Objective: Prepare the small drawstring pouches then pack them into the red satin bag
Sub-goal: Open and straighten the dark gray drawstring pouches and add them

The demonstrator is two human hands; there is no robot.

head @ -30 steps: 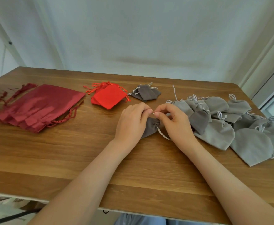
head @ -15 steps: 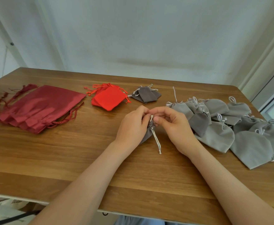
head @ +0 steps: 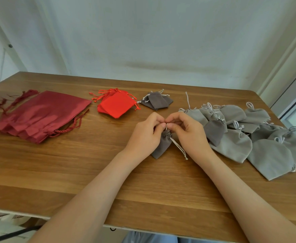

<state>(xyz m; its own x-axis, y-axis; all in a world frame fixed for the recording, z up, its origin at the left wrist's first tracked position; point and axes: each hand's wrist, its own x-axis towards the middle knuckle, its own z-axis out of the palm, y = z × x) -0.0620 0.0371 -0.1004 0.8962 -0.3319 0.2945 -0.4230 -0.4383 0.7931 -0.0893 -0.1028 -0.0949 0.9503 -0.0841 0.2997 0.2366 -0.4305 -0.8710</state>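
Observation:
A small dark grey drawstring pouch [head: 162, 145] hangs between my hands above the table's middle, its neck gathered and a white cord trailing down to the right. My left hand [head: 144, 133] and my right hand [head: 187, 132] both pinch its cords at the top, fingertips touching. A stack of dark red satin bags [head: 38, 114] lies flat at the far left. Small bright red pouches [head: 116, 105] and a few dark grey pouches [head: 156, 100] lie behind my hands.
A heap of several light grey pouches [head: 248, 134] covers the table's right side, reaching close to my right hand. The wooden table [head: 64, 172] meets a white wall at the back; its front edge runs under my forearms.
The pouch went from lying sideways between my hands to hanging down with its neck drawn tight. My fingertips came together above it and the cord now trails down to the right.

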